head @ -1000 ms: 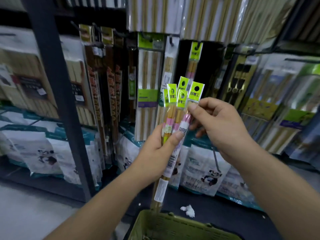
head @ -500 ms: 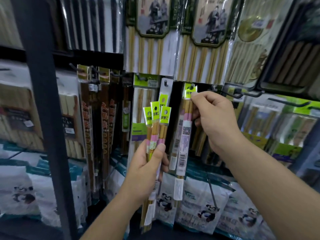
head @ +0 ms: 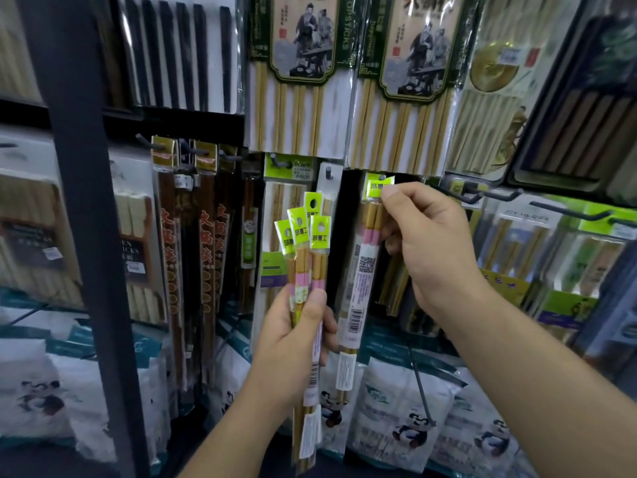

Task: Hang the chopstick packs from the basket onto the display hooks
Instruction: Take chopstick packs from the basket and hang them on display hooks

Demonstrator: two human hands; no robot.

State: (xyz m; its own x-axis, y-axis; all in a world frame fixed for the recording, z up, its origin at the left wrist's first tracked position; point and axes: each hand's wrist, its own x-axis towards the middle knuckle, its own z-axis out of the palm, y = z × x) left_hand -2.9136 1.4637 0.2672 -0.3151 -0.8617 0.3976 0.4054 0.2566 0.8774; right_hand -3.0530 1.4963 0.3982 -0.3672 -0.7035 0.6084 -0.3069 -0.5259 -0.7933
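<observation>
Retail display racking fills the view: a dark upright post stands at left, and hanging chopstick stock runs across every row. Panda-printed bags lie on the low shelf. The basket is not in view.

Hand states:
- Left hand: clenched round a bundle of green-headed chopstick packs, low and left of centre, headers fanned upward.
- Right hand: pinching the green header of a single chopstick pack, raised to the display hook at centre.

Probable faults:
1. Whether the header hole sits fully over the hook tip cannot be told. Releasing before it is seated would likely drop the pack onto the bags.
2. The large bamboo packs overhang the hook and may snag the header.
3. The fanned bundle is held at mid-length only, so a slack grip could let one pack slide out.
</observation>
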